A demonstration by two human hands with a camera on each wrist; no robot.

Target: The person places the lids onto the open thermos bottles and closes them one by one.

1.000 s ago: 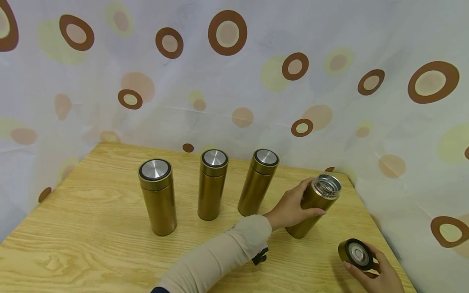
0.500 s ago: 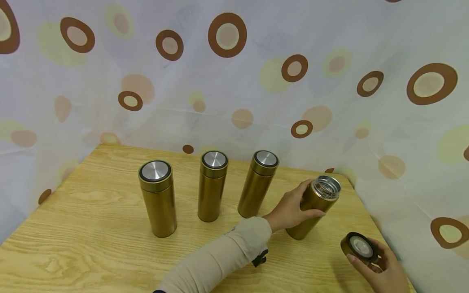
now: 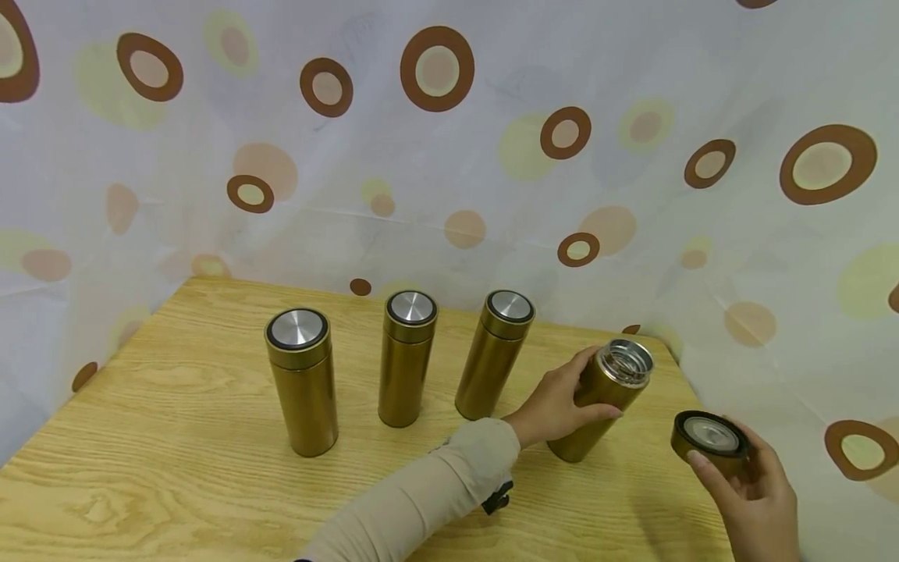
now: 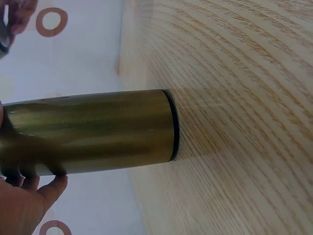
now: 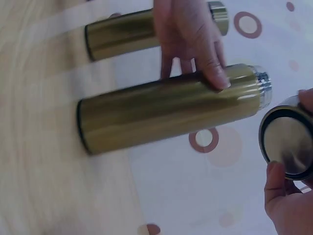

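My left hand (image 3: 558, 402) grips a gold thermos bottle (image 3: 609, 392) around its upper body, near the table's right side. The bottle's steel mouth is uncovered, and its base (image 4: 168, 127) stands on the wood in the left wrist view. Off to the right, my right hand (image 3: 762, 496) holds the bottle's gold lid (image 3: 711, 433) by the rim between thumb and fingers. In the head view the lid's underside faces up; the right wrist view shows its shiny top (image 5: 288, 144). Lid and bottle mouth (image 5: 264, 87) are apart.
Three capped gold thermos bottles stand to the left: one at far left (image 3: 305, 398), one in the middle (image 3: 405, 378) and one closer to my left hand (image 3: 489, 367). Behind the wooden table (image 3: 175, 382) hangs a cloth (image 3: 393, 148) patterned with circles.
The right hand has risen and shifted a little right with the lid, whose underside has turned from facing me to facing upward. The left hand and all the bottles have stayed put.
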